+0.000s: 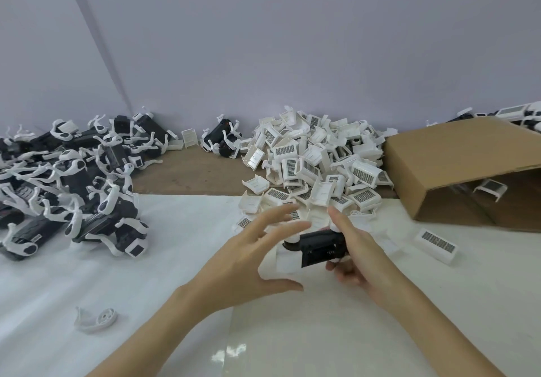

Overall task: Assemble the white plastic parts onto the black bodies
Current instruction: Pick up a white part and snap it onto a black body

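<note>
Gripping a black body (321, 246) in the right hand (361, 256), just above the worktop (322, 332).

Right-hand fingers curl round the boxy, matte body, white rounded pieces at its left end. Left hand (248, 262) spread wide beside it, fingers straight, holding nothing; its tips are blurred. Behind: heap of white plastic parts (316, 166), shell-shaped, many with dark gridded panels. Cardboard box (468, 169) lies on its side at right, flap open, one white part inside. Far left: pile of assembled units (73, 183), black with curved white arms. Lone white curved piece (95, 319) on smooth white sheet.
</note>
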A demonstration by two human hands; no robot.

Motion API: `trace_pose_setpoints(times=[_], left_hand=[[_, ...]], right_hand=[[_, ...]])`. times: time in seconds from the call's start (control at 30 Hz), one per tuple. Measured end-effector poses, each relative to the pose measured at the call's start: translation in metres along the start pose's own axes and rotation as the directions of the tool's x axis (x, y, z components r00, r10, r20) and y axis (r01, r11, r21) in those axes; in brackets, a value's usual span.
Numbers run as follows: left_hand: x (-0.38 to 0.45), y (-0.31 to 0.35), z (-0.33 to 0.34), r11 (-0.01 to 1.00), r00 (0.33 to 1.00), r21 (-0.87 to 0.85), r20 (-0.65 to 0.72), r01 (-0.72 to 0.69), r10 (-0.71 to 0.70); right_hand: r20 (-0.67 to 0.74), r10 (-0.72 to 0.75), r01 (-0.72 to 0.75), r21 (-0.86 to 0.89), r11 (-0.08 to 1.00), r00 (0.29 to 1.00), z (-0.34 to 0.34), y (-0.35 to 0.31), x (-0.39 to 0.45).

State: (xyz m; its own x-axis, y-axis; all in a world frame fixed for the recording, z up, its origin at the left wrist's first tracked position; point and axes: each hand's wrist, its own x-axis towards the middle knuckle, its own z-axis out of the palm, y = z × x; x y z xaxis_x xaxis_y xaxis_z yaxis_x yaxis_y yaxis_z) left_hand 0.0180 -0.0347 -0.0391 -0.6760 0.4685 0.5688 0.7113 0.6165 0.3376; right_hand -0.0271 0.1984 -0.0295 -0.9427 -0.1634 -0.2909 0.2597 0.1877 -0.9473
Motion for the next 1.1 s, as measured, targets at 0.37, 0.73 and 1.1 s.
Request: trace_pose_setpoints(times=[0.37,0.73,1.1], left_hand=[[0.007,0.008,0.002,0.824,0.816,-0.420,-0.268,0.379,-0.512],[0.004,0.024,0.016,0.960,0.901,-0.097,-0.333,0.261,-0.279],[0.010,0.016,-0.007,0.705,0.809,-0.557,-0.095,0.439,-0.580]], right_hand=[[0.109,-0.449,0.460,-0.287,0.840,0.887,-0.003,0.006,-0.005],[0.241,-0.625,0.669,-0.319,0.671,0.743,0.013,0.026,0.007],[0.111,-0.629,0.607,-0.433,0.667,0.770,0.016,0.022,0.003]])
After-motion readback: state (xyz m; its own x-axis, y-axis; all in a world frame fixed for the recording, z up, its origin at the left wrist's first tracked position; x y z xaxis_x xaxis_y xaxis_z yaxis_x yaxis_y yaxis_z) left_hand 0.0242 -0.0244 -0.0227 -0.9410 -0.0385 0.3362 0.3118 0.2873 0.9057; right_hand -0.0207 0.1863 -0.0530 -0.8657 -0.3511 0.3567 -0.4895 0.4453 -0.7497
